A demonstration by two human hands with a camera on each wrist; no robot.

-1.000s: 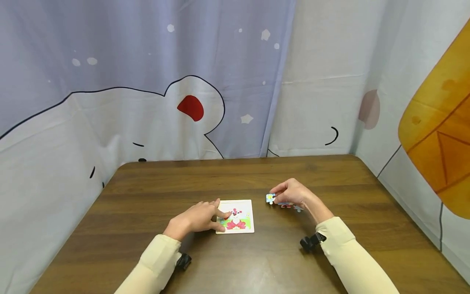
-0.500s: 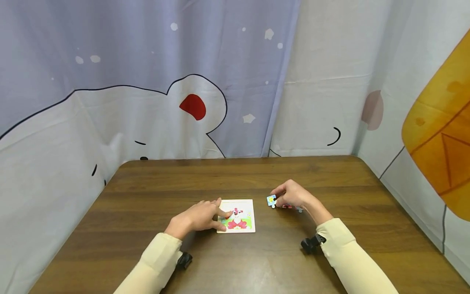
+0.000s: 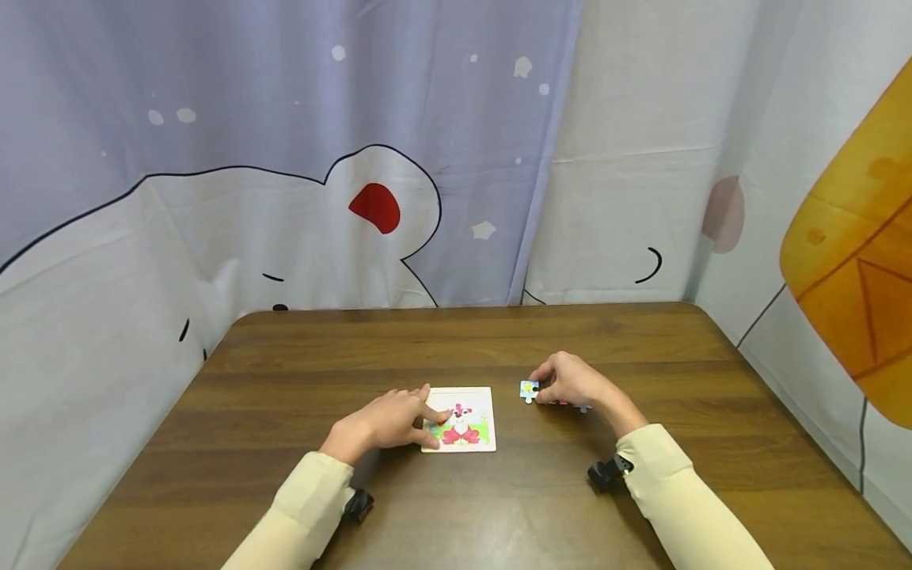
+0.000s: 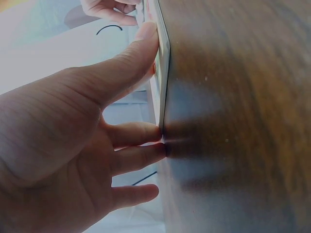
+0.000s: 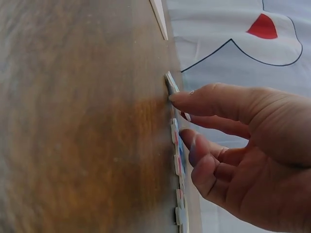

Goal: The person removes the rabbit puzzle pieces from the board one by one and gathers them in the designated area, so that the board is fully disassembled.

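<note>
In the head view my left hand (image 3: 379,421) rests at the left side of a small picture puzzle board (image 3: 459,393) with a pink-and-white animal on it. Thumb and forefinger lie on its face, and the left wrist view has other fingers at its edge. To the right, thumb and forefinger of my right hand (image 3: 573,381) pinch a blue jigsaw piece (image 3: 526,387) with a yellow patch, close over the table. Several more jigsaw pieces (image 5: 178,165) lie flat under that hand, mostly covered in the head view.
Brown wood-grain table (image 3: 456,340) lies under both hands. Behind it hangs a printed curtain (image 3: 470,158), continuing along the left and right sides. A dark wrist camera (image 3: 607,473) sits under my right sleeve, another (image 3: 358,505) under the left.
My right hand has shifted slightly right and nearer with the jigsaw piece, which tilted and then straightened. The left hand stays on the board; the head view has shifted a little.
</note>
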